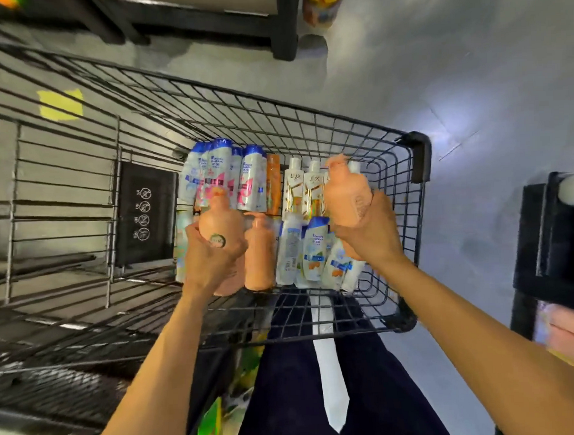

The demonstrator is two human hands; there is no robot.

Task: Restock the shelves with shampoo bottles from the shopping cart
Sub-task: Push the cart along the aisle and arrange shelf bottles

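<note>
2 hands hold peach bottles over a wire cart (420, 154): the left hand (209, 256) has fingers curled round the left bottle (220, 216), and the right hand (375, 229) has fingers clamped on the right bottle (345, 189). White shampoo bottles (316, 252) and 1 spare peach bottle (259, 251) lie in the cart.

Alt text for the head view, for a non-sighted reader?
The left hand holds one peach pump bottle, the right hand a second peach bottle, over a black wire shopping cart. Blue-capped bottles and white Lux bottles lie inside.
</note>
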